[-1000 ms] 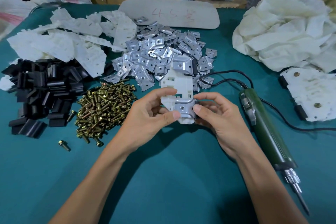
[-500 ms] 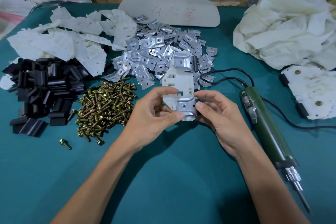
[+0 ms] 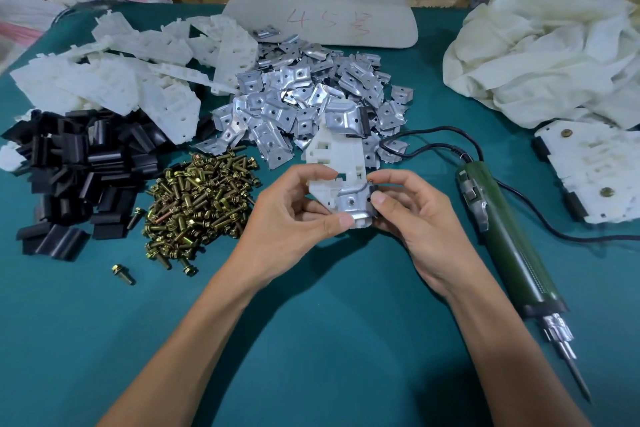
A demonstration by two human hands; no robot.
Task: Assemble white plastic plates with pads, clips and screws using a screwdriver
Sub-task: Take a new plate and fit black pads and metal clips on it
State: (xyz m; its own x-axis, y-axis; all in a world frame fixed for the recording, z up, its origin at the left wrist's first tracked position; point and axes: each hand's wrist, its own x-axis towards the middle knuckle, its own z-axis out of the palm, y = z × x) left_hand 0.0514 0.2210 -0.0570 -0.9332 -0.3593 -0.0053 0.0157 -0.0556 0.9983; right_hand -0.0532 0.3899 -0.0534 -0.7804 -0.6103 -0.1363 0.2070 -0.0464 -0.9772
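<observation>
Plate (image 3: pixel 337 156) pinched at its near end, long axis pointing away, by curled fingers of left hand (image 3: pixel 287 218) and right hand (image 3: pixel 412 218), thumbs flanking clip (image 3: pixel 353 201); screws (image 3: pixel 197 198) lie left of plate, nearer left hand, screwdriver (image 3: pixel 509 236) right.

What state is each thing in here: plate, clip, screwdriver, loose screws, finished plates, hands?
white plastic plate, held by both hands.
metal clip, seated on the plate's near end, hole empty, no screw.
electric screwdriver, lying on the table, untouched.
screws, loose in a pile.
left hand, grips the plate's left edge.
right hand, pinches the plate's right edge at the clip.
finished plates, stacked at right, screws in.
</observation>
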